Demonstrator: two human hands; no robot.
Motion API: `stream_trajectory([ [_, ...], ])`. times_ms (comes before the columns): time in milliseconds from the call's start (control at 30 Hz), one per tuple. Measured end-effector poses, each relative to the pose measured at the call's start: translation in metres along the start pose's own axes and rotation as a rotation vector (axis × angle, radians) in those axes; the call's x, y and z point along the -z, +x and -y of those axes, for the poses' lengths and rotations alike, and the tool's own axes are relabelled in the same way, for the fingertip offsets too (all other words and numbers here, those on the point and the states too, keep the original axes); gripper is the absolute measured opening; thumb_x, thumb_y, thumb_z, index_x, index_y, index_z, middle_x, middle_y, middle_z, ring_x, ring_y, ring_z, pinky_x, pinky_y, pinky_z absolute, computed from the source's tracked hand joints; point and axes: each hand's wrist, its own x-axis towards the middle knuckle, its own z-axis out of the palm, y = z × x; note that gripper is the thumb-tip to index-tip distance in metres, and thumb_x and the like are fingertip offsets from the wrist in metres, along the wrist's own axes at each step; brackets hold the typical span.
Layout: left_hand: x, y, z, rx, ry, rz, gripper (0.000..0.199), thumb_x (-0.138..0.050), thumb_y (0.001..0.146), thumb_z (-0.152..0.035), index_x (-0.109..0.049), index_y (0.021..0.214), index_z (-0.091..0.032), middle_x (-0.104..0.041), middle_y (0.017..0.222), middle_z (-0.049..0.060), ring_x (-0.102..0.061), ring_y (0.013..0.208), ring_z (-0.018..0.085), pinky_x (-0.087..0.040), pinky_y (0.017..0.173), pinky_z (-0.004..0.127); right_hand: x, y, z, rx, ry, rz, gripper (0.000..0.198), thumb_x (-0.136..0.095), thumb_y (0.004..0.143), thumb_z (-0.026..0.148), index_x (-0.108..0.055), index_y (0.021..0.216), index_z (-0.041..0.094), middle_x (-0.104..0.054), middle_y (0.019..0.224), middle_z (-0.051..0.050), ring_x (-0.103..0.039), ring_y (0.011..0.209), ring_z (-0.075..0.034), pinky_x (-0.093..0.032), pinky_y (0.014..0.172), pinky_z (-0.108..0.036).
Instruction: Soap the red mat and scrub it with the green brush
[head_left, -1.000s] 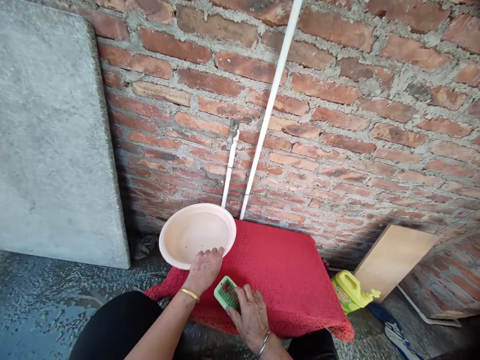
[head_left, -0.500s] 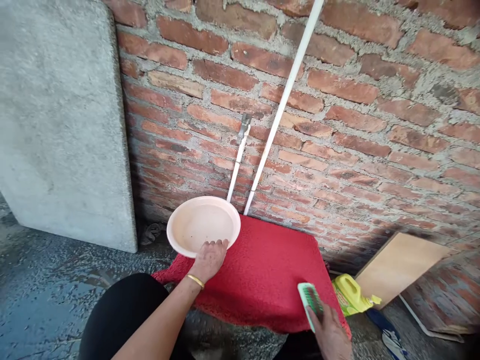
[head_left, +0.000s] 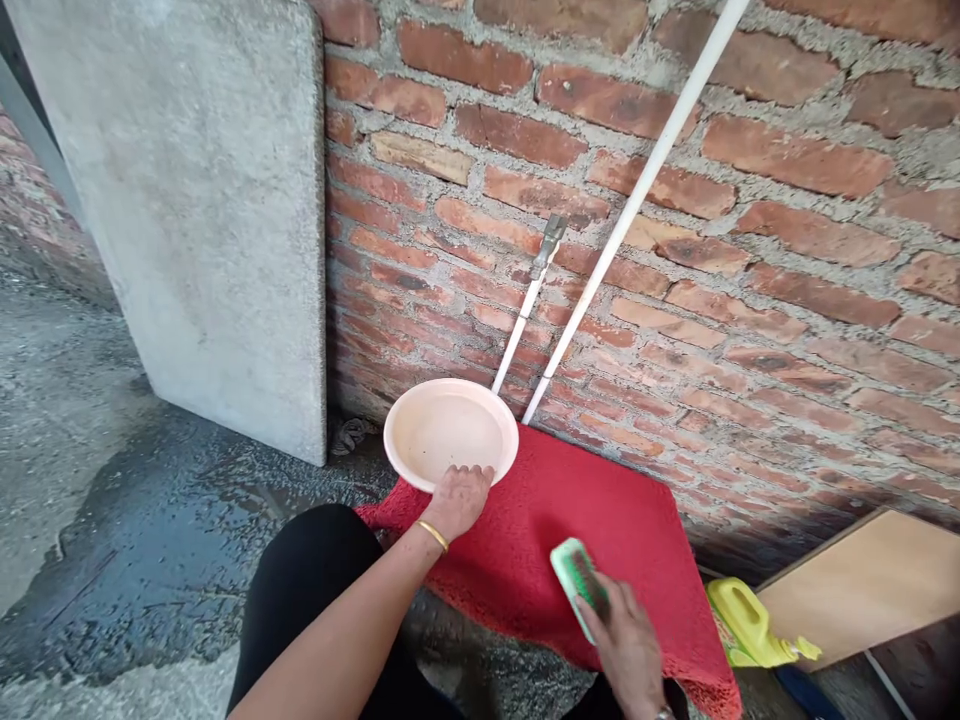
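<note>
The near rim of a pale pink basin (head_left: 450, 430) is gripped by the curled fingers of the left hand (head_left: 459, 500), its hollow lying just beyond them. A green brush (head_left: 578, 572), bristles facing up, is held between thumb and fingers of the right hand (head_left: 628, 645). Below these fingers, a red cloth (head_left: 615, 500) is spread; to their right, a yellow jug (head_left: 748, 622) is seen.

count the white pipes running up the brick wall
2: a short pipe behind the basin and a long pipe further right. The concrete slab may hide others.
</note>
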Motion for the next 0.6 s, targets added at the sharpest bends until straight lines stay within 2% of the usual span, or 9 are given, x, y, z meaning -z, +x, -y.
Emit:
stream_trajectory([
  [100,-0.001,-0.001,0.001,-0.006,-0.008,0.000,0.026,-0.039,0.098,-0.013,-0.062,0.111,-0.014,-0.070,0.092,0.016,-0.070,0.087,0.028,-0.049,0.076,0.041,-0.023,0.015,0.054,0.195,0.039,0.108,0.048,-0.043,0.098,0.063,-0.067,0.122,0.029,-0.072,0.113,-0.008,-0.069,0.099,-0.024,-0.054,0.092,-0.039],
  [233,-0.001,-0.002,0.001,-0.010,0.007,-0.023,0.024,-0.040,0.099,-0.015,-0.061,0.111,-0.014,-0.069,0.091,0.014,-0.070,0.087,0.027,-0.048,0.077,0.040,-0.039,0.032,0.098,0.345,0.015,0.163,0.038,-0.049,0.100,0.050,-0.065,0.127,0.028,-0.070,0.117,-0.008,-0.068,0.103,-0.024,-0.050,0.097,-0.041],
  [300,-0.001,-0.002,0.000,-0.004,0.009,-0.018,0.024,-0.040,0.099,-0.015,-0.061,0.111,-0.014,-0.069,0.092,0.014,-0.070,0.088,0.026,-0.048,0.077,0.039,-0.041,0.039,0.112,0.340,-0.019,0.217,0.036,-0.052,0.099,0.046,-0.063,0.128,0.028,-0.070,0.115,-0.008,-0.067,0.100,-0.023,-0.050,0.095,-0.041],
  [433,-0.002,-0.002,0.001,-0.011,0.021,-0.001,0.024,-0.039,0.099,-0.015,-0.060,0.111,-0.014,-0.069,0.092,0.014,-0.070,0.088,0.028,-0.048,0.077,0.040,-0.040,0.050,0.127,0.222,-0.083,0.295,0.041,-0.064,0.092,0.046,-0.063,0.129,0.027,-0.069,0.111,-0.008,-0.065,0.099,-0.027,-0.049,0.092,-0.042],
  [600,-0.001,-0.003,0.002,-0.021,0.035,-0.007,0.024,-0.042,0.098,-0.015,-0.060,0.113,-0.014,-0.069,0.093,0.015,-0.070,0.088,0.029,-0.049,0.076,0.040,-0.040,0.051,0.130,0.145,-0.007,0.306,0.047,-0.069,0.087,0.046,-0.062,0.130,0.028,-0.064,0.128,-0.010,-0.060,0.114,-0.030,-0.045,0.099,-0.045],
])
